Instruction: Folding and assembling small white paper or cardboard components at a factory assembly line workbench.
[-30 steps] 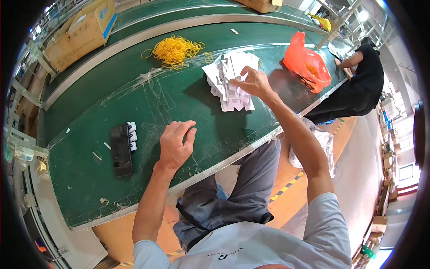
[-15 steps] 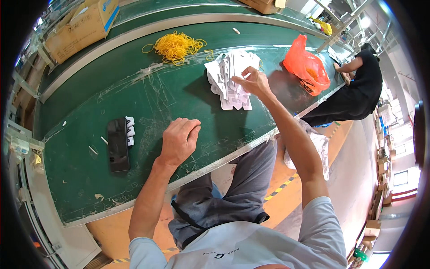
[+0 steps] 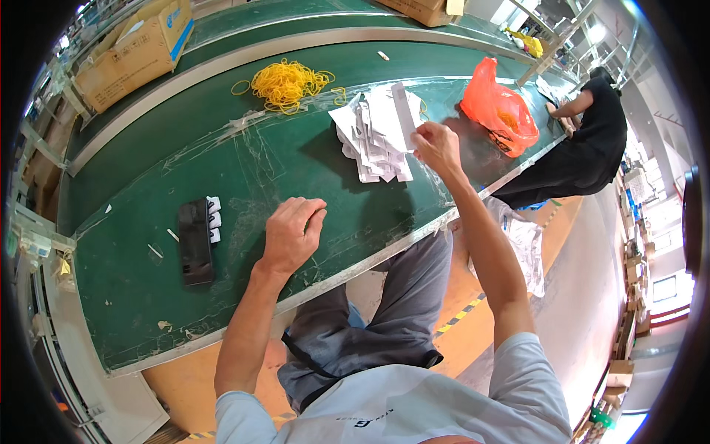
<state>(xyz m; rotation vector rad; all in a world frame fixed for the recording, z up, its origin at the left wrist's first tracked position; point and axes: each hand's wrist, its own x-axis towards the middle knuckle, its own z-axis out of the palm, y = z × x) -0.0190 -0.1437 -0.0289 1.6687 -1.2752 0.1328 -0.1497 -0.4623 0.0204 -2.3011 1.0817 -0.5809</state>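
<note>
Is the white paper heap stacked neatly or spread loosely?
Spread loosely: the white paper heap fans out unevenly on the green belt; the right hand lifts one slip.

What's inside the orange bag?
Orange bag is translucent: a yellowish clump shows through near its middle. What it is, and anything deeper, is hidden by the crumpled plastic.

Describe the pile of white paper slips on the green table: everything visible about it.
The paper pile is a loose, untidy heap of white, printed-looking slips, overlapping at mixed angles, lying flat on the green table toward its far side. Yellow rubber bands lie to its left, an orange bag to its right. The right hand pinches one slip lifted at the pile's right edge. The left hand is apart from it.
</note>
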